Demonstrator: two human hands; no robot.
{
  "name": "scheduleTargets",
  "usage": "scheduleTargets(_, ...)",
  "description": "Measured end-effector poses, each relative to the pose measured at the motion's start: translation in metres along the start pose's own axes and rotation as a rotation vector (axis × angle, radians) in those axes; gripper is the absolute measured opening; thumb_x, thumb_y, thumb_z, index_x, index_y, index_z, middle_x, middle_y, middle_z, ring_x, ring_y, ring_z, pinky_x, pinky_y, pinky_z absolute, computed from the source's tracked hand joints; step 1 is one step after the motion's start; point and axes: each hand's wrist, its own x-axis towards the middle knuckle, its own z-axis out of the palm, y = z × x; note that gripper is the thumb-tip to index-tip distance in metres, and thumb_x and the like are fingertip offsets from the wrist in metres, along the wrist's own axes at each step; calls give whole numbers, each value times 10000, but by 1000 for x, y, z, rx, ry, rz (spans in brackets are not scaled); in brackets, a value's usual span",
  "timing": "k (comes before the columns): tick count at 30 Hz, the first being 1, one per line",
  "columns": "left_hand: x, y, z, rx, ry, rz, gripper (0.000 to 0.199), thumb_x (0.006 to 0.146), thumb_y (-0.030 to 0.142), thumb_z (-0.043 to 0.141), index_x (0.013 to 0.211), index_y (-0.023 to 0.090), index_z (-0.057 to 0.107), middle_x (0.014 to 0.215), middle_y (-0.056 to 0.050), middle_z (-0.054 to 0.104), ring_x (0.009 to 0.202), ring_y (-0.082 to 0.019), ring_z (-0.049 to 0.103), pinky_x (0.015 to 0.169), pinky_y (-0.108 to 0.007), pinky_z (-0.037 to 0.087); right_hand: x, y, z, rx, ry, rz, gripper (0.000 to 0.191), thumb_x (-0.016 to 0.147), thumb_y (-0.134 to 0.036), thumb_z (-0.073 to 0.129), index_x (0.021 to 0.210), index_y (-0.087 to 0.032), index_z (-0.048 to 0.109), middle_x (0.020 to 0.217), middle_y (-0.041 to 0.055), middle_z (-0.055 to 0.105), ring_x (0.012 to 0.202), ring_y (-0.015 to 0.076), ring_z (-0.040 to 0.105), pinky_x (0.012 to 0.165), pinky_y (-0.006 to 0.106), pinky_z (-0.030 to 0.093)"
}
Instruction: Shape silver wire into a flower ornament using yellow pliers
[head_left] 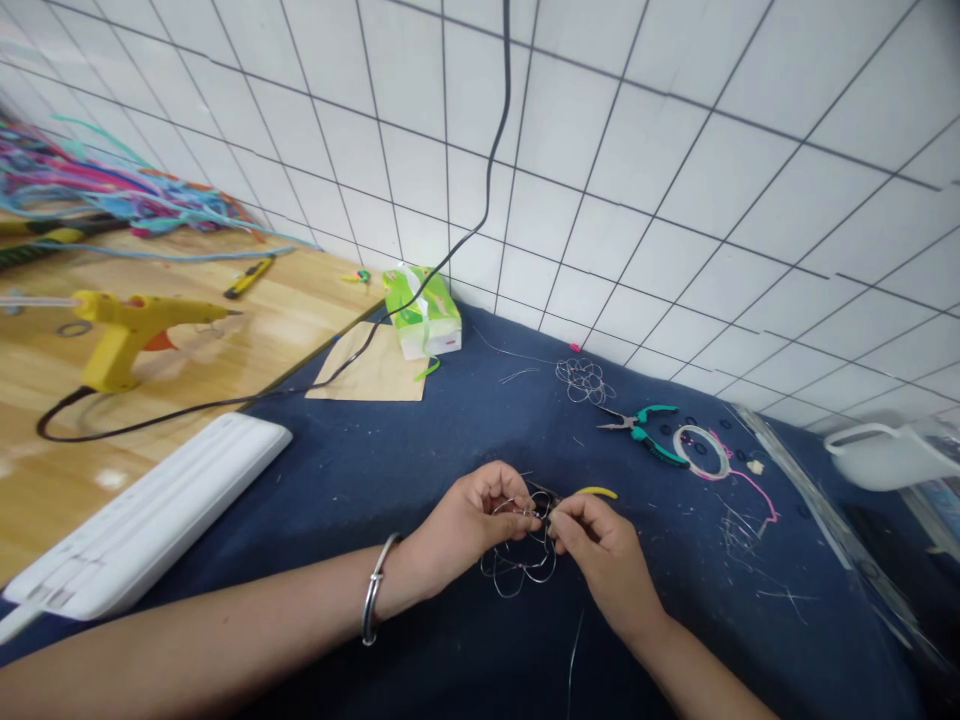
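Observation:
A wire flower frame of thin silvery loops hangs between my two hands above the dark blue cloth. My left hand, with a bangle on its wrist, is closed and pinches the upper part of the frame. The fingers of my right hand are pressed together at the frame's right edge; what lies between those fingertips is too small to make out. Behind my right hand a yellow handle shows, its other end hidden. A similar wire flower shape lies farther back on the cloth.
Teal-handled pliers, a wire coil and wire scraps lie to the right. A tissue pack stands against the wall. On the left are a white power strip, a yellow glue gun, a utility knife and a trailing black cord.

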Motion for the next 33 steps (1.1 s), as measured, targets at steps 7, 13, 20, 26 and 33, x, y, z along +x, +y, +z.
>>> scheduleTargets(7,-3,-2,1,182,25,79,114,720,149,625,781,155,528,716,4,595,688,-121,571,643,-253,451,1,-4,2,-109,-2,1,198,801,-281,487,629,-182,491,564,-49,431,525,89,395,498,206,325)
scheduleTargets(13,-9,-5,3,447,9,174,41,755,148,577,790,166,569,749,-13,617,691,-130,575,618,-243,445,1,-1,8,-191,93,7,225,733,-220,503,540,-196,390,507,-64,359,486,84,345,470,207,287)
scheduleTargets(20,-3,-4,2,191,43,101,109,720,150,615,784,163,527,703,16,572,646,-108,550,609,-235,454,-3,-3,7,-156,19,15,211,801,-284,468,616,-185,486,548,-49,441,511,89,416,490,200,330)
scheduleTargets(26,0,-2,0,52,41,31,157,705,121,628,793,159,504,704,23,559,638,-96,542,610,-233,447,-4,-3,7,-106,-39,43,188,815,-285,464,683,-177,543,582,-34,494,535,96,447,508,203,346)
scheduleTargets(33,-1,-7,-2,165,24,91,123,718,110,614,793,153,527,731,14,568,657,-95,523,607,-220,420,-1,-2,7,-202,-24,5,188,807,-250,445,638,-185,495,554,-52,418,510,87,399,486,193,322)
